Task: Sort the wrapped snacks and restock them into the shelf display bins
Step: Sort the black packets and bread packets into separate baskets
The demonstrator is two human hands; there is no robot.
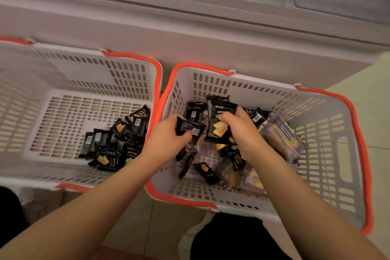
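Both hands are down in the basket on the right, so the sorting is clearly mid-way. Left hand (168, 133) has its fingers curled round a small black wrapped snack (185, 126), and right hand (238, 126) grips another black foil packet with a gold cracker picture (219, 124), holding it upright just at 3 o'clock of the left one. The two packets nearly touch.

Under and around the hands sits the mixed pile (221, 167) in the white slotted plastic basket with an orange rim (346, 154). It has black packets plus some pale, clear-ish wrapped biscuits (282, 137) bunched at 3 o'clock from the right hand, and more pale ones at about 6 o'clock, partly hidden under the forearm.

Over at 9 o'clock, touching side by side, is a second white slotted basket with orange trim (63, 74). It holds a heap of black-only packets (118, 139) in its near right corner, so my guess is that's the "sorted" bin.

Progress-wise I'd say roughly halfway on the black ones: a decent heap is moved, but several are left in the mix. The pale ones look untouched. Nothing seems restocked yet: the pale cabinet with a glass top (211, 17) at 12 o'clock is too blurry to see any display bins.
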